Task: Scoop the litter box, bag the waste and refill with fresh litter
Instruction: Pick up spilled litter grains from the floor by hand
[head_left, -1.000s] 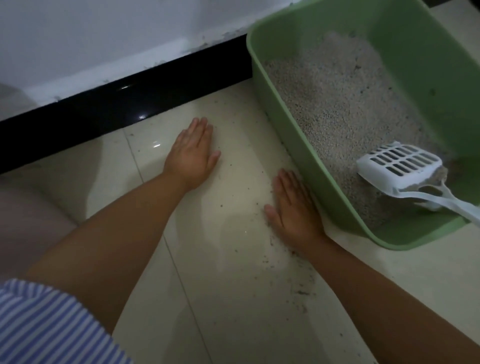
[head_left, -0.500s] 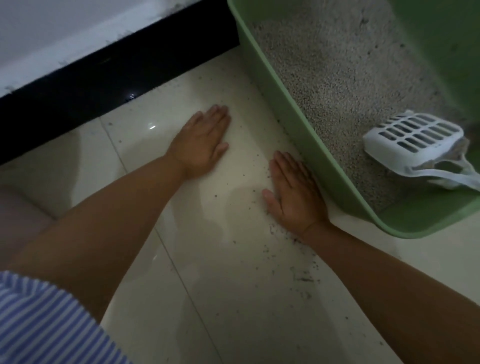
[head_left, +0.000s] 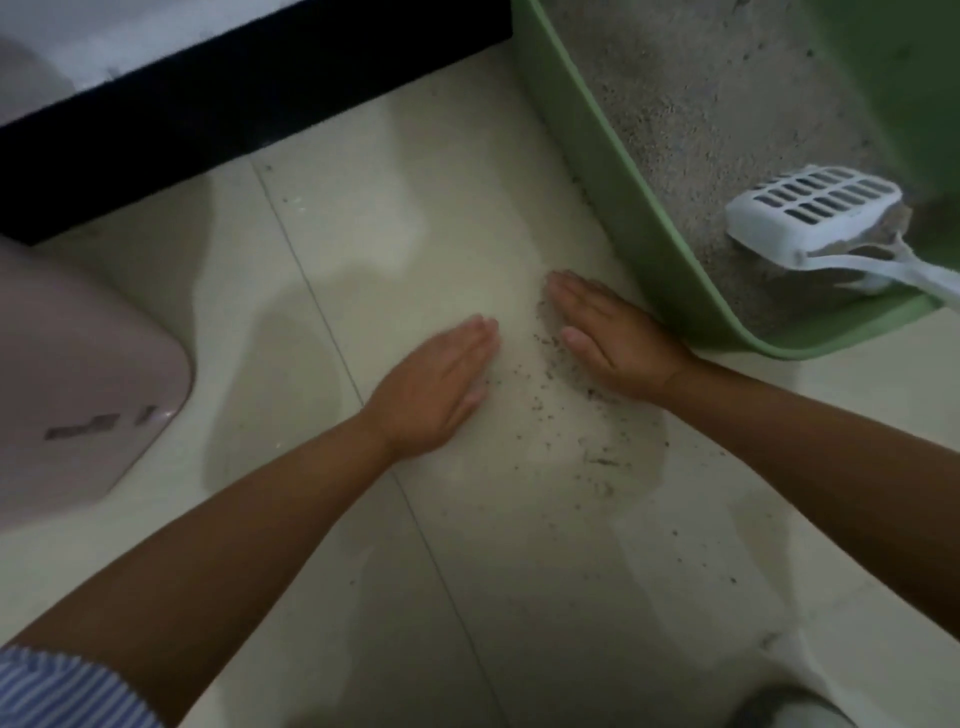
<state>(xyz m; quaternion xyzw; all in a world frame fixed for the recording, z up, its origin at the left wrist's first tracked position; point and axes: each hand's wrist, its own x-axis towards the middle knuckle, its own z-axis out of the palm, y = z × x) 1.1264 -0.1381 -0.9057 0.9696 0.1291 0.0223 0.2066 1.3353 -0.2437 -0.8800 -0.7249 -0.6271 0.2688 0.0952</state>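
Observation:
A green litter box (head_left: 618, 208) sits on the pale tiled floor at the upper right, filled with grey litter (head_left: 691, 109). Inside it a white slotted scoop (head_left: 810, 218) lies face down on the litter, its handle running off to the right. My right hand (head_left: 613, 343) lies flat on the floor, its outer edge against the box's near corner. My left hand (head_left: 441, 384) also lies flat, fingers straight, a short way to the left. Dark spilled litter grains (head_left: 566, 410) are scattered on the tile between and below the hands.
A pink rounded plastic object (head_left: 78, 384) stands on the floor at the left. A black skirting strip (head_left: 234, 104) under a white wall runs along the top. A grey object (head_left: 789, 706) shows at the bottom right edge.
My left hand has slid right and toward me, closing on the right hand, and the grains lie gathered between them. The view has shifted, bringing the pink object into sight.

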